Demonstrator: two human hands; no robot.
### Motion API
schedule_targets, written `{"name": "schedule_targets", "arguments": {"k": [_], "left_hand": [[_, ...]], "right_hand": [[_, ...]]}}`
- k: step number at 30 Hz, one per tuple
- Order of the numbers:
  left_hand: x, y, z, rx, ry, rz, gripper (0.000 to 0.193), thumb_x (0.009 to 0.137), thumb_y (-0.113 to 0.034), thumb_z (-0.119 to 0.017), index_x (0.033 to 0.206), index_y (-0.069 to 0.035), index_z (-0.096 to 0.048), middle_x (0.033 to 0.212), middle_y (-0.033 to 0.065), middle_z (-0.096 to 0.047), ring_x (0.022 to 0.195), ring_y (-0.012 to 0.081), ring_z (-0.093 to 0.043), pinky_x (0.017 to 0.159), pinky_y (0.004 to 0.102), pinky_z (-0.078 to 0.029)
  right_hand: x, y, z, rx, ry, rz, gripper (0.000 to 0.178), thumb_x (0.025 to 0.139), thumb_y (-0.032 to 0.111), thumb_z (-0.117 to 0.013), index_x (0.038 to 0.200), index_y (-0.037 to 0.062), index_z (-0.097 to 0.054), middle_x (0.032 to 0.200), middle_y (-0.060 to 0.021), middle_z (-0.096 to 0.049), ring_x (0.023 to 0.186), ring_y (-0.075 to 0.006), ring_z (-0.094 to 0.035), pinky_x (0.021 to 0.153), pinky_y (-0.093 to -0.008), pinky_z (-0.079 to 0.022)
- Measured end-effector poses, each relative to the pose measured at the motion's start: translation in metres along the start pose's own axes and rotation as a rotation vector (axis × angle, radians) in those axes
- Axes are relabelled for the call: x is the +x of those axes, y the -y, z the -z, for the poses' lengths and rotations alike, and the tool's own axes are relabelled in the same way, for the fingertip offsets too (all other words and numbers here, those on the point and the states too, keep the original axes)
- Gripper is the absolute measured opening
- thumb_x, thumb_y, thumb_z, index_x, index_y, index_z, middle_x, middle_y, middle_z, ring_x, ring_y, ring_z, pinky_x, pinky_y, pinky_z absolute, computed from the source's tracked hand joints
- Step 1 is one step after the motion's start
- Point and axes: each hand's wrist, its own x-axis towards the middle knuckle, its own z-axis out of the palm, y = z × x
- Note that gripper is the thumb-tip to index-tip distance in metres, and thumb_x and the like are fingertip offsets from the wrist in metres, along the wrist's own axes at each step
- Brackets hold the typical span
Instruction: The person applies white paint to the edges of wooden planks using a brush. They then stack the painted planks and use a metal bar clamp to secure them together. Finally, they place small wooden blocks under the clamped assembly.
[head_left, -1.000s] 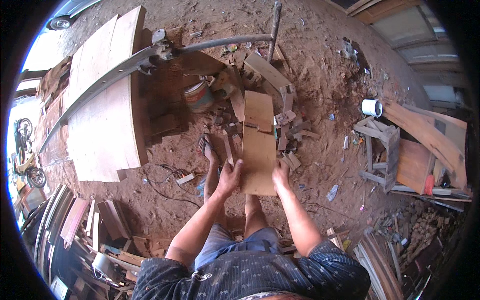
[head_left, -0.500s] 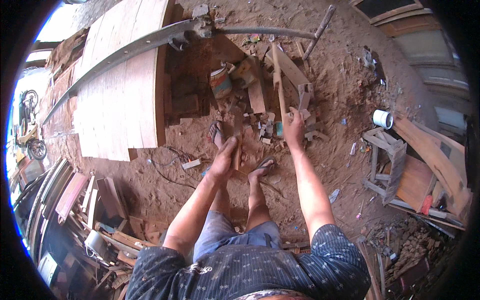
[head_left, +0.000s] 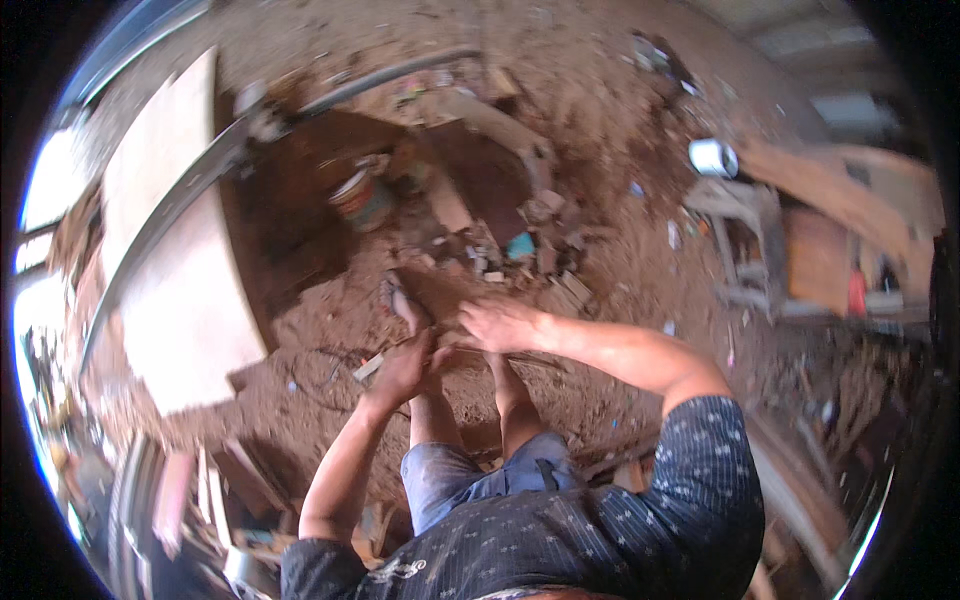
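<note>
My left hand (head_left: 402,368) is in front of my shins with its fingers bent and its thumb toward the right. Motion blur hides what it grips; a smooth brown patch lies just beyond it, and I cannot tell whether that is wood or ground. Close by on the right, my right hand (head_left: 498,325) reaches across with fingers stretched out and nothing seen in them. Beyond both hands lies a heap of wood offcuts (head_left: 545,205) with a teal scrap (head_left: 520,245) among them.
A pale plank surface (head_left: 180,290) with a long metal bar (head_left: 165,205) across it stands at left. A bucket (head_left: 360,200) sits beside it. At right are a wooden stool (head_left: 740,205), a white cup-like container (head_left: 712,158) and boards (head_left: 850,200). Stacked timber (head_left: 175,490) fills the lower left.
The wooden stick has gone from my right hand, which has swung inward toward my left hand. My left hand has shifted left and lower in view. The whole view has turned and blurred.
</note>
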Motion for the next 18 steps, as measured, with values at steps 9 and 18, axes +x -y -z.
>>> {"name": "schedule_targets", "arguments": {"k": [9,18], "left_hand": [[0.044,-0.024,0.005,0.347,0.107,-0.062,0.032,0.101,-0.035,-0.053,0.108,-0.004,-0.056,0.087,0.0272,-0.067,0.083,0.048,-0.066,0.068,0.0584,-0.051],[0.063,-0.018,-0.03,0.28,0.029,0.067,0.05,0.108,-0.036,-0.037,0.131,0.004,-0.054,0.104,0.0325,-0.066,0.092,0.0477,-0.066,0.074,0.0546,-0.054]], "right_hand": [[-0.038,-0.009,-0.029,0.193,-0.292,-0.336,0.049,0.099,0.051,-0.052,0.104,0.0035,-0.062,0.07,-0.0194,-0.064,0.074,-0.0419,-0.068,0.063,-0.0506,-0.055],[-0.106,-0.034,0.001,0.758,-0.47,-0.982,0.04,0.108,0.044,-0.041,0.116,0.0081,-0.056,0.078,-0.0028,-0.056,0.054,-0.008,-0.043,0.041,-0.0267,-0.039]]}}
